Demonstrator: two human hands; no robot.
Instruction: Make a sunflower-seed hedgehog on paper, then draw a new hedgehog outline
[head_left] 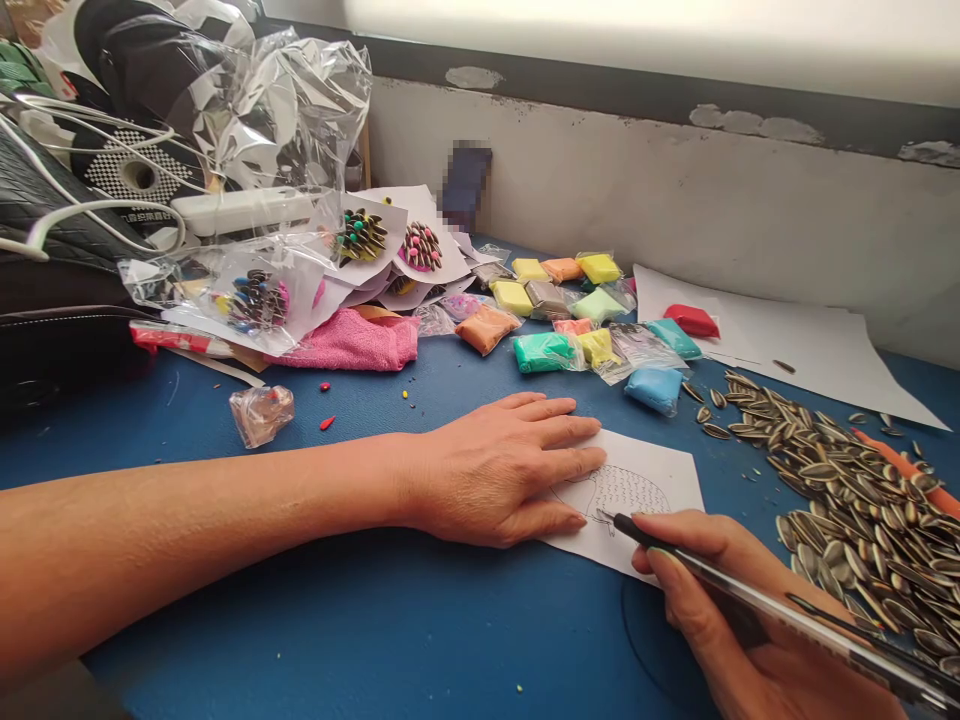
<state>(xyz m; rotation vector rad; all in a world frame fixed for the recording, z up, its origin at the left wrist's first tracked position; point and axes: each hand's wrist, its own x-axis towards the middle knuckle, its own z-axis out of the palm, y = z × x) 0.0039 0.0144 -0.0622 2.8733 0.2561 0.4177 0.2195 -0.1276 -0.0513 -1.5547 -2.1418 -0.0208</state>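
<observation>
A small sheet of white paper (675, 470) lies on the blue table, bearing a line drawing (630, 490) of a rounded shape filled with short strokes. My left hand (517, 465) rests flat across the sheet's left part, fingers spread, covering some of the drawing. In my right hand (720, 590) is a black-tipped pen (750, 590) with a clear barrel, pinched between thumb and fingers. Its tip is at the lower edge of the drawing, near my left thumb. Whether it touches the paper I cannot tell.
Sunflower seeds (855, 510) are heaped at the right, with an orange stick (907, 470) among them. Packets of coloured clay (544, 352) lie behind my hands. A pink cloth (352, 342), a crumpled clear wrapper (261, 415) and seed-covered clay pieces (421, 247) on paper are at the left.
</observation>
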